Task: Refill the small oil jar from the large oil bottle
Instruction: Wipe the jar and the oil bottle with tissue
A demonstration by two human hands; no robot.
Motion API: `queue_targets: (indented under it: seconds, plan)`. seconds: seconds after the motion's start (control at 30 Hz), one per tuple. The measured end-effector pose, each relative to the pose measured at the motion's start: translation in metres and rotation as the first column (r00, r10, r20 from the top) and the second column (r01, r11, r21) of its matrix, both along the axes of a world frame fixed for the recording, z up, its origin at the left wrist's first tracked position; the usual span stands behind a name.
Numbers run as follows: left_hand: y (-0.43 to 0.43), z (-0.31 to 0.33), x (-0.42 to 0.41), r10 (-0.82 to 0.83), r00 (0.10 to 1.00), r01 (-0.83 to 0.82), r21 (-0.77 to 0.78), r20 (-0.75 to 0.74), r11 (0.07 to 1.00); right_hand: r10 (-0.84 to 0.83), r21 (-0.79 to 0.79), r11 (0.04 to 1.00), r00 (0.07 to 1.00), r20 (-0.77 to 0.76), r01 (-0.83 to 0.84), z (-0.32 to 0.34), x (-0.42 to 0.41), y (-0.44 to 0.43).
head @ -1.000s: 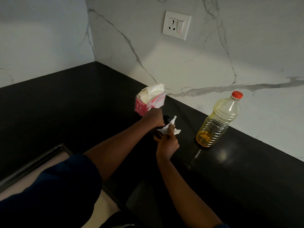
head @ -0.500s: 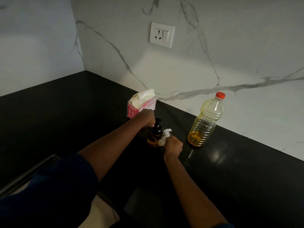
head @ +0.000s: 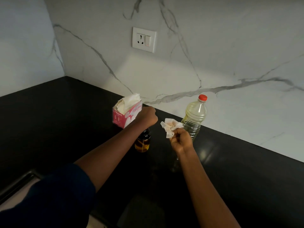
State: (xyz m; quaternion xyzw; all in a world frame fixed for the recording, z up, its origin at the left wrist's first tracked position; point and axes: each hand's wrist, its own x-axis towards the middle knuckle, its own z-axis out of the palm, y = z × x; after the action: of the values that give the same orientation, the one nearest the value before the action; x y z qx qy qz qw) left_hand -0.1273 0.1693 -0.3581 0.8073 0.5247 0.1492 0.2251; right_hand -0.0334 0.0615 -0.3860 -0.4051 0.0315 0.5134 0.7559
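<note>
The small oil jar (head: 142, 141) stands on the black counter (head: 238, 170), with a dark top and amber oil low in the glass. My left hand (head: 146, 117) hovers just above and behind it, fingers curled into a fist with nothing visible in it. My right hand (head: 181, 142) is raised to the right of the jar and pinches a crumpled, oil-stained tissue (head: 171, 127). The large oil bottle (head: 195, 117), clear with pale yellow oil and a red cap, stands upright by the wall behind my right hand.
A pink tissue box (head: 126, 114) with a sheet sticking out stands by the wall behind my left hand. A white wall socket (head: 144, 39) sits above it. A sink edge (head: 16, 183) shows at the lower left.
My right hand has pulled the tissue off the jar and lifted it to the right. My left hand has let go of the jar's top and risen slightly.
</note>
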Motion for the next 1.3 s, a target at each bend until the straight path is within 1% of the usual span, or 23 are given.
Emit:
queue_targets:
  seconds: [0.1, 0.17, 0.23, 0.27, 0.3, 0.33, 0.4, 0.43, 0.5, 0.6, 0.67, 0.73, 0.8, 0.87, 1.0, 1.07, 1.13, 1.2, 1.23, 1.27, 1.3]
  plan:
    - [0.001, 0.004, 0.009, -0.064, 0.995, 0.065, -0.005, 0.082, 0.998, -0.033, 0.064, 0.997, 0.999, 0.03, 0.031, 0.017, 0.01, -0.006]
    - [0.001, 0.009, 0.016, -0.12, 0.982, 0.123, -0.01, 0.148, 0.992, -0.11, 0.13, 0.986, 0.992, 0.062, 0.101, 0.027, 0.02, -0.009]
    - [0.001, 0.015, 0.024, -0.174, 0.961, 0.181, -0.011, 0.216, 0.983, -0.222, 0.164, 0.967, 0.96, 0.171, 0.194, 0.04, 0.027, -0.014]
    - [0.001, 0.017, 0.028, -0.195, 0.948, 0.204, -0.01, 0.251, 0.979, -0.285, 0.173, 0.953, 0.924, 0.253, 0.247, 0.047, 0.03, -0.017]
    - [0.002, 0.02, 0.033, -0.213, 0.934, 0.226, -0.013, 0.286, 0.974, -0.357, 0.187, 0.933, 0.865, 0.352, 0.308, 0.053, 0.034, -0.019]
    - [0.002, 0.022, 0.039, -0.233, 0.919, 0.254, -0.024, 0.318, 0.967, -0.418, 0.198, 0.908, 0.78, 0.466, 0.369, 0.057, 0.039, -0.021]
    - [0.001, 0.028, 0.05, -0.291, 0.886, 0.331, -0.054, 0.362, 0.942, -0.444, 0.153, 0.866, 0.593, 0.672, 0.476, 0.061, 0.05, -0.02]
    - [0.0, 0.031, 0.056, -0.328, 0.871, 0.376, -0.064, 0.365, 0.925, -0.428, 0.117, 0.841, 0.518, 0.74, 0.528, 0.062, 0.055, -0.017]
    - [-0.003, 0.037, 0.068, -0.398, 0.851, 0.45, -0.086, 0.342, 0.889, -0.377, 0.064, 0.795, 0.407, 0.832, 0.603, 0.062, 0.066, -0.009]
    - [-0.004, 0.038, 0.087, -0.442, 0.822, 0.517, -0.145, 0.36, 0.844, -0.209, 0.001, 0.784, 0.262, 0.942, 0.62, 0.06, 0.076, 0.005]
    - [-0.005, 0.037, 0.095, -0.44, 0.793, 0.551, -0.189, 0.42, 0.813, -0.091, -0.046, 0.786, 0.189, 0.978, 0.617, 0.056, 0.078, 0.015]
    - [-0.005, 0.034, 0.101, -0.446, 0.769, 0.582, -0.214, 0.458, 0.784, -0.059, -0.053, 0.794, 0.163, 0.985, 0.606, 0.053, 0.078, 0.021]
    - [-0.007, 0.033, 0.105, -0.447, 0.762, 0.582, -0.192, 0.469, 0.79, -0.057, -0.051, 0.802, 0.162, 0.985, 0.595, 0.052, 0.075, 0.023]
    - [-0.01, 0.031, 0.109, -0.425, 0.773, 0.544, -0.147, 0.47, 0.826, -0.072, -0.035, 0.8, 0.154, 0.985, 0.599, 0.051, 0.071, 0.023]
    - [-0.014, 0.03, 0.115, -0.414, 0.799, 0.475, -0.036, 0.437, 0.879, -0.169, 0.023, 0.789, 0.181, 0.969, 0.614, 0.044, 0.059, 0.025]
    - [-0.015, 0.027, 0.119, -0.416, 0.808, 0.446, 0.027, 0.418, 0.895, -0.2, 0.078, 0.774, 0.126, 0.972, 0.628, 0.038, 0.054, 0.027]
    - [-0.017, 0.025, 0.121, -0.418, 0.807, 0.426, 0.079, 0.417, 0.901, -0.196, 0.145, 0.764, 0.013, 0.98, 0.629, 0.033, 0.05, 0.027]
    - [-0.016, 0.02, 0.124, -0.428, 0.821, 0.414, 0.121, 0.379, 0.902, -0.161, 0.18, 0.763, -0.088, 0.983, 0.621, 0.032, 0.048, 0.027]
    - [-0.014, 0.018, 0.125, -0.442, 0.829, 0.417, 0.146, 0.344, 0.897, -0.151, 0.189, 0.761, -0.113, 0.982, 0.621, 0.031, 0.049, 0.027]
    - [-0.014, 0.016, 0.127, -0.463, 0.833, 0.428, 0.176, 0.304, 0.886, -0.154, 0.195, 0.753, -0.119, 0.981, 0.628, 0.031, 0.05, 0.027]
    - [-0.013, 0.015, 0.127, -0.48, 0.834, 0.438, 0.201, 0.271, 0.876, -0.166, 0.195, 0.744, -0.105, 0.98, 0.64, 0.032, 0.052, 0.027]
